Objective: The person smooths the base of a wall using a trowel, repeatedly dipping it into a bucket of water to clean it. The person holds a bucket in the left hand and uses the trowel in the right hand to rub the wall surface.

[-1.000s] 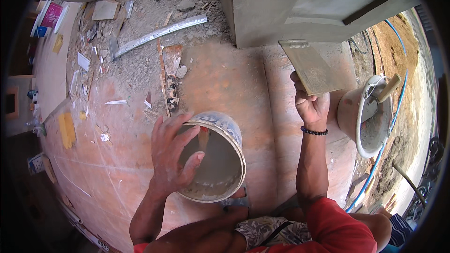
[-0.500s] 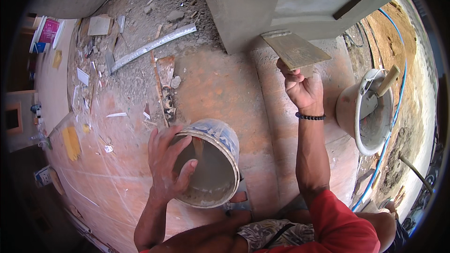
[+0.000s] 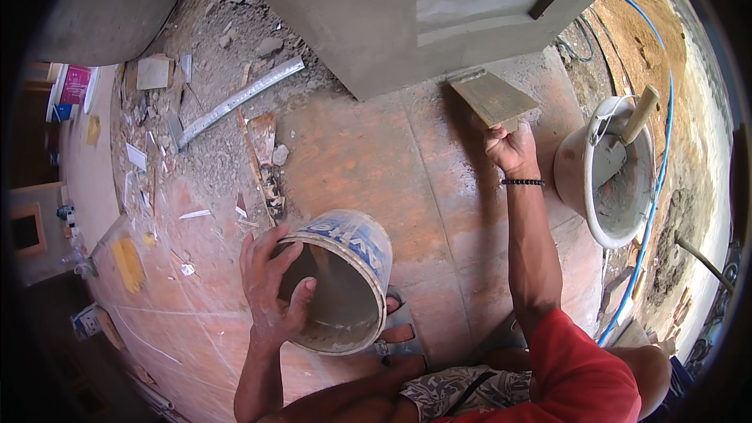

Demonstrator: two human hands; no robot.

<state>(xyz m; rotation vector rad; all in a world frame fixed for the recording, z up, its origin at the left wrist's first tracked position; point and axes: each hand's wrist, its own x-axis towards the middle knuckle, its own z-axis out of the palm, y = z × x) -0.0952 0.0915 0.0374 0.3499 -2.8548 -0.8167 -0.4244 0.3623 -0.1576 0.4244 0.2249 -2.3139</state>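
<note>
My left hand [image 3: 272,291] grips the rim of a small plaster-smeared bucket [image 3: 345,278], holding it tilted so its open mouth faces me. My right hand [image 3: 511,149] is raised with a black bead bracelet on the wrist. It holds a flat plastering trowel [image 3: 492,96] by the handle. The blade's edge lies close to the base of a grey plastered wall corner [image 3: 407,16]; whether it touches is unclear.
A larger white bucket [image 3: 583,168] with a wooden-handled tool inside stands at the right. A blue hose [image 3: 654,204] curves around it. Rubble, tile scraps and a metal rail [image 3: 235,99] lie on the reddish tiled floor at upper left. My sandalled foot [image 3: 395,333] sits below the small bucket.
My right hand has carried the trowel up and away toward the wall base. My left hand keeps its hold on the small bucket, which sits a little lower in view.
</note>
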